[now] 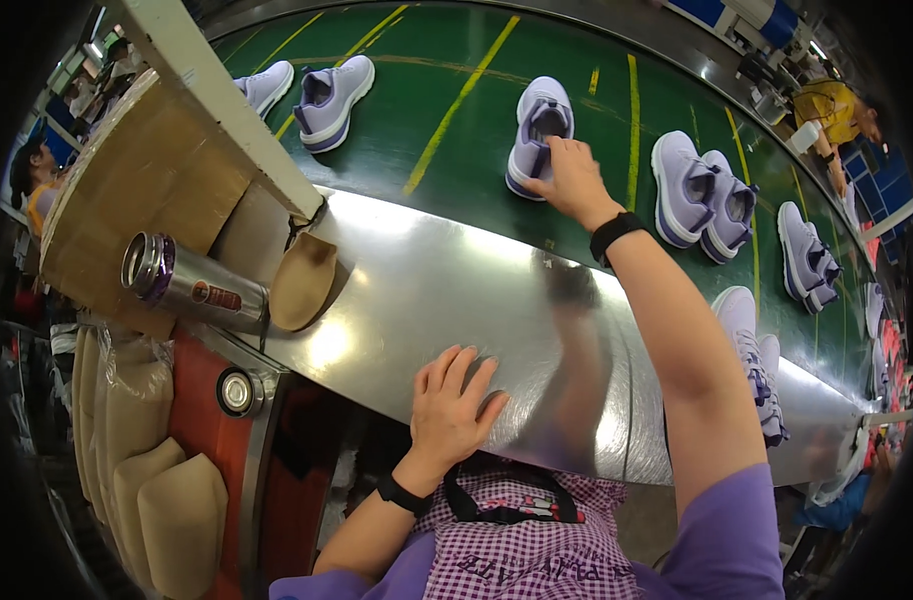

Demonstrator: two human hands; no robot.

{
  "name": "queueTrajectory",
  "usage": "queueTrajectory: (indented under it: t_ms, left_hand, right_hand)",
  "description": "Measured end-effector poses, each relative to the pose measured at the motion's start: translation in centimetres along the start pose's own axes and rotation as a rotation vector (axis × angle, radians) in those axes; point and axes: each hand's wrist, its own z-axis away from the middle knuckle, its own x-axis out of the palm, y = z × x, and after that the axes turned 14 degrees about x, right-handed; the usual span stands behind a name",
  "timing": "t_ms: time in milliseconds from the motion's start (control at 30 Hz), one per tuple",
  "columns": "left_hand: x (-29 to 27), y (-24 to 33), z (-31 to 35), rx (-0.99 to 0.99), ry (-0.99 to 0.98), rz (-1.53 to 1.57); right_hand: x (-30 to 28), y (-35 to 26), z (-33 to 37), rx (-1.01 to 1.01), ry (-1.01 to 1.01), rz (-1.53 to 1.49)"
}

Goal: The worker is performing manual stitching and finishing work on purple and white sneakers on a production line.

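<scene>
Belt: green [447,60] with yellow lines, running along the far side of a steel table [397,300]; other shoes [337,105], also lilac, stand on it to either side.
Flask: silver [192,280], uncovered, its mouth toward the left of the view; what it contains cannot be told.
Cap: round, silver and black [239,392], near the flask, by the table's left end.
Bag: clear plastic [142,350], partly covering a stack of tan pads [182,525] at the lower left.
Loose pad: tan [305,285], lying on the table beside the flask's base.
Writing: a red and dark label on the flask, dark lettering on the checked apron [532,555].
Shoe: lilac [525,140], on the belt ahead of the person; toe pointing away, heel toward the table, long axis across the belt, slightly slanted.
Right hand: at the shoe [574,180], fingers by the collar, thumb at the heel, spread apart; whether they squeeze cannot be told.
Left hand: laid on the table [454,410], fingers spread, gripping nothing.
Co-worker: in yellow [827,110], beyond the belt at the upper right.
</scene>
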Motion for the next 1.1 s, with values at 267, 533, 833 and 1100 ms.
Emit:
queueTrajectory:
  t_ms: [267, 533, 833, 1100]
  left_hand:
    - [0.2, 0.0, 0.5, 0.008, 0.014, 0.031]
    - [-2.3, -1.5, -1.0, 0.0, -0.137, 0.194]
    - [-5.1, -17.0, -17.0, 0.023, -0.133, 0.104]
    - [-5.0, -30.2, -26.4, -0.271, -0.265, -0.802]
  right_hand:
    - [-11.0, -1.7, 8.4, 0.013, -0.415, -0.181]
    - [-16.4, -0.4, 27.5, -0.275, -0.506, -0.097]
    - [-8.4, -2.0, 31.2, -0.033, 0.29, -0.24]
    - [-8.3, -1.1, 30.8, -0.051, 0.274, -0.407]
